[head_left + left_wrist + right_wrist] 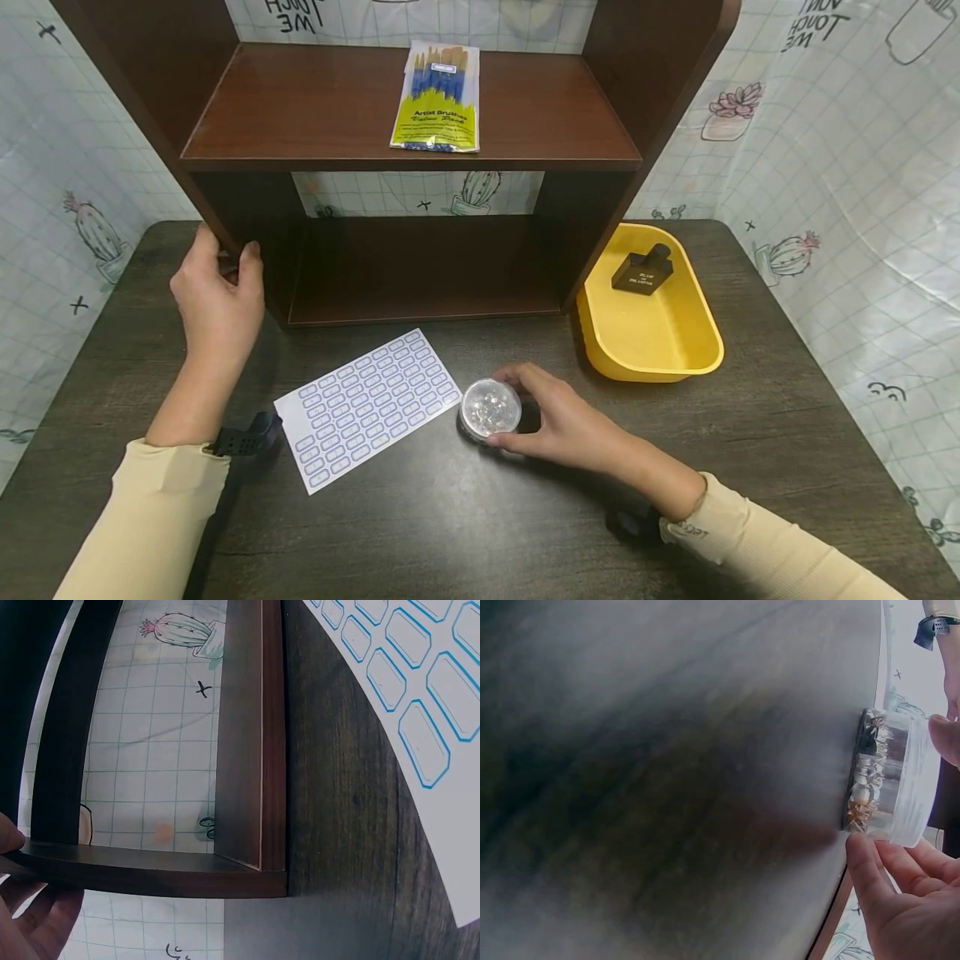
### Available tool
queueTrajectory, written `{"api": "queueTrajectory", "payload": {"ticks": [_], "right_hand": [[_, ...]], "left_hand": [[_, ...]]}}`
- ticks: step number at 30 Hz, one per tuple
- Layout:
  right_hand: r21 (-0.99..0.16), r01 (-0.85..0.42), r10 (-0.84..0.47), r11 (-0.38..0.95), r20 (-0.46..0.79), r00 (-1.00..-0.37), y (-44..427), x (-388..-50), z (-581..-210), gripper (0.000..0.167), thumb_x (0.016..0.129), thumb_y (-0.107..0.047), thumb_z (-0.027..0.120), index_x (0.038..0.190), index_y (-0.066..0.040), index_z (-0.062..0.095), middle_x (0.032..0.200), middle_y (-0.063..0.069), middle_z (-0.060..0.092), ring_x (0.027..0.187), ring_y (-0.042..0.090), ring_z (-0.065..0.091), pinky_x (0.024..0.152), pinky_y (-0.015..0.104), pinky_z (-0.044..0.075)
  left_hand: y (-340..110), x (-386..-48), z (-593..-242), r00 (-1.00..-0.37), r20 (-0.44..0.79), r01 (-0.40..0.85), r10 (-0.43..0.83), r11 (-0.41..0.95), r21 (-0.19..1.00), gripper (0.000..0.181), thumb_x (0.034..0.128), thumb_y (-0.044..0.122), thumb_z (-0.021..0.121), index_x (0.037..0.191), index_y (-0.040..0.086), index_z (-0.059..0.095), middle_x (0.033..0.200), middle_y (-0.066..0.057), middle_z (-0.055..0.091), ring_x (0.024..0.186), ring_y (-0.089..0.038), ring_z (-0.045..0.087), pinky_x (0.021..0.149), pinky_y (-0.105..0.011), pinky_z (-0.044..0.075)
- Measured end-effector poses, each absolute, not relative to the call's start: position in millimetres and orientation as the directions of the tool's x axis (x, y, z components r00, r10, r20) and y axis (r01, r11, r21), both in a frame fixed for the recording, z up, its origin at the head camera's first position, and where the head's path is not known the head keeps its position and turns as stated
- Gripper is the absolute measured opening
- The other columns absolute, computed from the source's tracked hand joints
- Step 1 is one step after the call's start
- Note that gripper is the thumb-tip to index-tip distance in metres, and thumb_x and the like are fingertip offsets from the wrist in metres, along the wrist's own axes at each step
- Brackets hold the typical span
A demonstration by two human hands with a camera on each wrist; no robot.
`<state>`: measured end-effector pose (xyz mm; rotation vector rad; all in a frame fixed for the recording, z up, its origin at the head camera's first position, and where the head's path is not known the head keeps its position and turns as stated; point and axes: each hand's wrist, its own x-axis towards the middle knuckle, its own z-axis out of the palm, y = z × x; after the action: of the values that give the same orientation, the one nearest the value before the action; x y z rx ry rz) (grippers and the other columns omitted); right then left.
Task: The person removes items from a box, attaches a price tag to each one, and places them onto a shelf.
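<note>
Plainly observed from where I stand: the left hand (217, 292) grips the left side panel of a dark brown shelf unit (315, 108), thumb on the inner face and fingers round the outer, as the left wrist view confirms. The right hand (558, 417) holds a small round clear jar (491, 408) between thumb and fingers, its lid on, with shiny silver and gold-coloured bits inside. The jar is upright, in front of the unit, at the right corner of a white label sheet (371, 408); whether jar and sheet touch, I cannot tell. Said sheet lies at a slant on the dark wood-grain table (420, 533), between the hands, printed with rows of blue-outlined labels. On the unit's upper shelf lies a pack of artist brushes (438, 100), blue-handled, in a clear and yellow-green wrapper. Just beside the unit's right side stands a yellow tray (660, 375) containing a small black box (642, 271), its lettering too small to read with certainty. Cactus-printed white sheeting (847, 250) surrounds the table.
</note>
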<state>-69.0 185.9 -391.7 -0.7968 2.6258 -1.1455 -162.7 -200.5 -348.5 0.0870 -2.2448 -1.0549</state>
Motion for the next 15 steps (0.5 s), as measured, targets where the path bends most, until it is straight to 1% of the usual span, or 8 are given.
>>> {"api": "queueTrajectory", "payload": {"ticks": [6,9,10,12,13,15], "right_hand": [[-0.722,-0.381,-0.53,0.577,0.024,-0.848,185,-68,-389,0.068,0.08,-0.025,0.092,0.135,-0.004,0.057,0.13,0.009,0.066,0.115,0.021,0.069,0.102,0.038,0.058],[-0.726,-0.37,-0.53,0.58,0.009,-0.848,184,-68,-388,0.068,0.081,-0.026,0.091,0.135,-0.004,0.057,0.13,0.009,0.066,0.117,0.021,0.068,0.104,0.039,0.058],[-0.725,-0.369,-0.53,0.582,0.006,-0.848,184,-68,-388,0.068,0.082,-0.026,0.091,0.136,-0.004,0.057,0.131,0.009,0.065,0.118,0.021,0.068,0.104,0.039,0.057],[-0.724,-0.365,-0.53,0.585,0.0,-0.848,184,-68,-388,0.068,0.082,-0.027,0.091,0.136,-0.004,0.056,0.131,0.009,0.065,0.118,0.022,0.068,0.105,0.04,0.057],[-0.723,-0.364,-0.529,0.587,-0.001,-0.849,184,-68,-388,0.067,0.082,-0.028,0.091,0.136,-0.005,0.056,0.13,0.008,0.065,0.119,0.022,0.068,0.104,0.041,0.057],[-0.723,-0.36,-0.527,0.59,-0.007,-0.85,184,-67,-387,0.068,0.082,-0.028,0.091,0.136,-0.005,0.056,0.131,0.008,0.065,0.119,0.022,0.068,0.104,0.041,0.057]], "left_hand": [[-201,-162,-348,-0.793,0.52,0.192,-0.318,0.679,0.709,0.028,0.104,0.019,0.058,0.123,-0.001,0.065,0.11,-0.023,0.074,0.079,0.021,0.046,0.072,-0.001,0.038],[-204,-160,-346,-0.806,0.503,0.182,-0.312,0.679,0.712,0.028,0.1034,0.019,0.059,0.123,0.001,0.065,0.11,-0.022,0.075,0.078,0.024,0.047,0.071,-0.002,0.038],[-205,-159,-346,-0.814,0.493,0.173,-0.307,0.682,0.711,0.029,0.1034,0.02,0.059,0.124,0.001,0.065,0.111,-0.021,0.076,0.079,0.023,0.048,0.072,-0.001,0.038],[-206,-156,-346,-0.838,0.465,0.156,-0.284,0.692,0.705,0.031,0.1036,0.021,0.06,0.125,0.0,0.065,0.113,-0.022,0.076,0.082,0.014,0.054,0.072,0.0,0.037],[-206,-154,-347,-0.854,0.443,0.14,-0.272,0.701,0.7,0.032,0.1038,0.023,0.06,0.126,0.0,0.065,0.112,-0.022,0.076,0.082,0.007,0.057,0.07,0.0,0.036],[-205,-149,-349,-0.886,0.394,0.1,-0.246,0.727,0.68,0.034,0.1045,0.025,0.059,0.125,-0.002,0.066,0.106,-0.023,0.075,0.08,-0.009,0.059,0.064,-0.004,0.035]]}}
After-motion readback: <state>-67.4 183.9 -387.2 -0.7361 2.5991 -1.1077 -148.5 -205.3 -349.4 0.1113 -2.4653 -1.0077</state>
